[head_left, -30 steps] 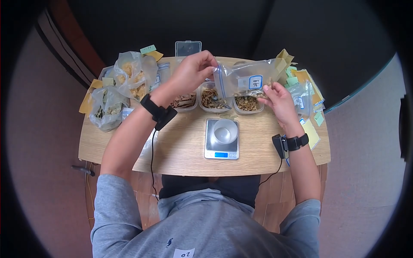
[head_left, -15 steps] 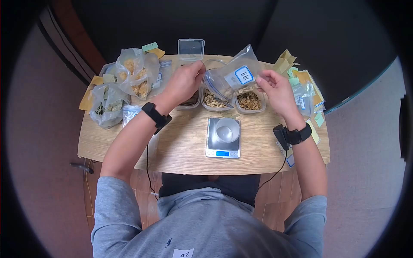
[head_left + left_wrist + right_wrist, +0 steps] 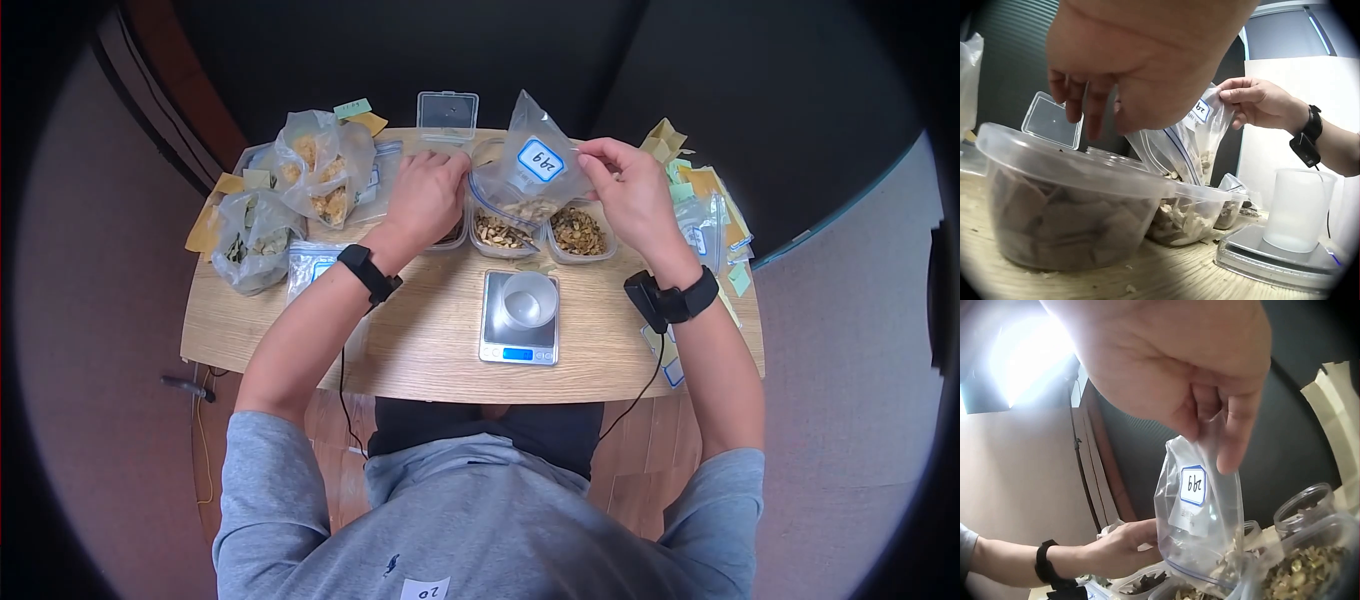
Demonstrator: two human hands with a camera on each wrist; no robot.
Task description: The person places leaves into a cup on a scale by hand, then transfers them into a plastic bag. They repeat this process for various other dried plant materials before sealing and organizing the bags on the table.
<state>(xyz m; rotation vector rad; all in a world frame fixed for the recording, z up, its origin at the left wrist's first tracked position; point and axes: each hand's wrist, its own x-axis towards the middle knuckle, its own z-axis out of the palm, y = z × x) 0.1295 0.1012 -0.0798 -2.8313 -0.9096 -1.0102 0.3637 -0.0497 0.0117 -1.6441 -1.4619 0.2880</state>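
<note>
A clear zip bag (image 3: 527,118) with a blue-framed label hangs tilted, mouth down, over the middle plastic tub (image 3: 503,253). My right hand (image 3: 634,200) pinches a bottom corner of the bag, thumb against fingers. At the zip edge, my left hand (image 3: 428,198) pinches the bag's mouth; its other fingers hang loose in the left wrist view. Pale dried slices (image 3: 1225,565) lie low in the bag, near its mouth. Similar pale slices (image 3: 1182,219) fill part of the tub underneath. Beside it, a right tub (image 3: 580,235) holds brownish pieces.
A digital scale (image 3: 493,325) bearing a translucent cup (image 3: 530,300) sits in front of the tubs. Nearest my left wrist is a tub of flat brown pieces (image 3: 1072,219). Filled plastic bags (image 3: 255,235) crowd the left side; paper packets (image 3: 705,185) and small bags lie right.
The bag has swung from nearly level to steeply tilted, its closed end raised and its mouth lowered over the middle tub. Pale slices have slid toward the mouth. Left hand has come down and nearer.
</note>
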